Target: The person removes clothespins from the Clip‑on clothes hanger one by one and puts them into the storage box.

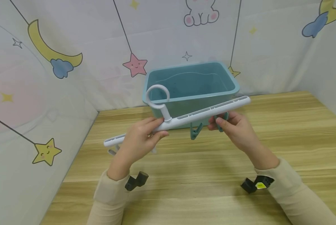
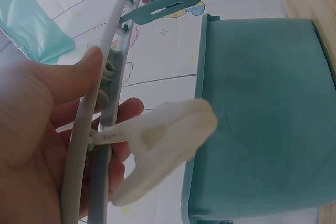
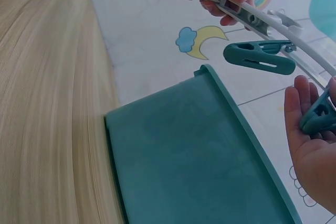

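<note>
A white clip hanger (image 1: 207, 113) with a round ring hook (image 1: 148, 97) is held up at a slant, its right end higher. My left hand (image 1: 140, 136) grips the bar close to the hook's stem. With thumb and fingers, my right hand (image 1: 238, 129) pinches a green clip (image 3: 318, 117) under the bar's right part. Another green clip (image 1: 195, 131) hangs from the bar between the hands. In the left wrist view, a white clip (image 2: 163, 135) hangs below the bar by the left fingers. More clips show beyond the left hand in the right wrist view.
Behind the hanger, a teal plastic bin (image 1: 196, 97) stands open-topped at the back of the wood-grain table (image 1: 185, 181). A printed cloth (image 1: 100, 37) with stars and moons covers the walls behind and at the sides. Both wrists wear small black camera mounts (image 1: 137, 180).
</note>
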Action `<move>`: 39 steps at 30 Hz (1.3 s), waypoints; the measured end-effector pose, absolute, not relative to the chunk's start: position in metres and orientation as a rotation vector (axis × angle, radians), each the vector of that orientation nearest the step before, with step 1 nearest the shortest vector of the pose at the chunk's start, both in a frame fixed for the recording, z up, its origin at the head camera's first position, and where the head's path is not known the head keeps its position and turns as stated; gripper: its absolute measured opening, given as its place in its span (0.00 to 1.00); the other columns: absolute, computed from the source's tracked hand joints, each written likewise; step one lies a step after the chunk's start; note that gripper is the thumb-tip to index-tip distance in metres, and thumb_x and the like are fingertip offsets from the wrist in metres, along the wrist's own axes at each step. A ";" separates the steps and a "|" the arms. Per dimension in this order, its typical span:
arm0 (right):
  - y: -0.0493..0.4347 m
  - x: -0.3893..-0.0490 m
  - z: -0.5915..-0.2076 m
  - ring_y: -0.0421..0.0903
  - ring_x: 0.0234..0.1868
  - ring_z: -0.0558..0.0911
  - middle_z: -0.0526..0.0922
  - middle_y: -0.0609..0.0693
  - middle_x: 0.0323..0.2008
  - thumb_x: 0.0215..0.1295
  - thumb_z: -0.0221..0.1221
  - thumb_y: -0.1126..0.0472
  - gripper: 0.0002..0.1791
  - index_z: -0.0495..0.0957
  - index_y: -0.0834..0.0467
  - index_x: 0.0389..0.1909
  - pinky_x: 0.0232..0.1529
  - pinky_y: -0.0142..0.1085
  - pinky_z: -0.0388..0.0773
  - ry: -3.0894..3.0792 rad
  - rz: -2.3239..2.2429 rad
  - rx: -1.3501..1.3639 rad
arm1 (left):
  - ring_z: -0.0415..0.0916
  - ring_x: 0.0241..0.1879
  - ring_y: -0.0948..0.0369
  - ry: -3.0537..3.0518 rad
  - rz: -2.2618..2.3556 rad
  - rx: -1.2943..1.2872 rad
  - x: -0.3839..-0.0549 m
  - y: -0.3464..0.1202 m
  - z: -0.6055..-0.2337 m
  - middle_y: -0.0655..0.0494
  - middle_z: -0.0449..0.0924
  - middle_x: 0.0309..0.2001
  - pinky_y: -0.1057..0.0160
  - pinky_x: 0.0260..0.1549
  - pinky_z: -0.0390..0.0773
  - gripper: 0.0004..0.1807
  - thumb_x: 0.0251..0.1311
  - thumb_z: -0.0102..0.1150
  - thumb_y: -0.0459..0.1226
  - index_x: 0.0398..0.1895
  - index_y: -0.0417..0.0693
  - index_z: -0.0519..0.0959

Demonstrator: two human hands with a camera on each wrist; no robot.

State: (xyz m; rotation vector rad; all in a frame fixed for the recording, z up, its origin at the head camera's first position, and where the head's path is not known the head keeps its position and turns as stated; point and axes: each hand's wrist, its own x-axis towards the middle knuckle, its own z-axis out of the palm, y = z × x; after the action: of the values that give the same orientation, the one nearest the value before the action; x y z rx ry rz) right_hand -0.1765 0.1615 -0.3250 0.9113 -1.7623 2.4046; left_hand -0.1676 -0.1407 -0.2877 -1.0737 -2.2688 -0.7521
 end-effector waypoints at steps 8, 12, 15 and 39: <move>0.163 -0.175 -0.321 0.37 0.35 0.82 0.82 0.43 0.33 0.71 0.53 0.65 0.07 0.80 0.53 0.38 0.42 0.29 0.79 -1.964 2.163 0.914 | 0.68 0.23 0.64 -2.254 -0.720 -1.055 -0.168 -0.140 -0.288 0.52 0.81 0.31 0.68 0.20 0.67 0.15 0.54 0.69 0.35 0.45 0.38 0.83; 0.163 -0.173 -0.319 0.37 0.35 0.81 0.82 0.42 0.31 0.71 0.53 0.65 0.08 0.80 0.52 0.38 0.39 0.28 0.77 -2.060 2.055 0.862 | 0.68 0.23 0.64 -2.241 -0.722 -1.060 -0.168 -0.139 -0.288 0.52 0.81 0.31 0.68 0.20 0.67 0.15 0.54 0.69 0.35 0.44 0.38 0.84; 0.162 -0.170 -0.316 0.37 0.34 0.80 0.82 0.42 0.30 0.71 0.53 0.65 0.05 0.78 0.56 0.39 0.37 0.27 0.76 -2.145 1.956 0.787 | 0.67 0.22 0.65 -2.227 -0.709 -1.065 -0.167 -0.139 -0.288 0.53 0.80 0.29 0.69 0.19 0.66 0.15 0.53 0.70 0.36 0.43 0.38 0.84; 0.132 -0.164 -0.328 0.31 0.24 0.71 0.75 0.36 0.32 0.58 0.60 0.80 0.08 0.69 0.76 0.34 0.19 0.21 0.65 -1.864 1.463 0.385 | 0.62 0.18 0.66 -2.208 -0.624 -1.052 -0.164 -0.126 -0.292 0.57 0.74 0.22 0.70 0.16 0.61 0.11 0.57 0.67 0.38 0.39 0.41 0.84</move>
State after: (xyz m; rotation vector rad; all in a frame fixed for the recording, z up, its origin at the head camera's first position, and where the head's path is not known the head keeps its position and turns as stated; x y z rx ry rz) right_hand -0.1639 0.1319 -0.3278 0.3853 -1.8638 1.4629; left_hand -0.1641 -0.1265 -0.2919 -1.0521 -2.2082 -0.6243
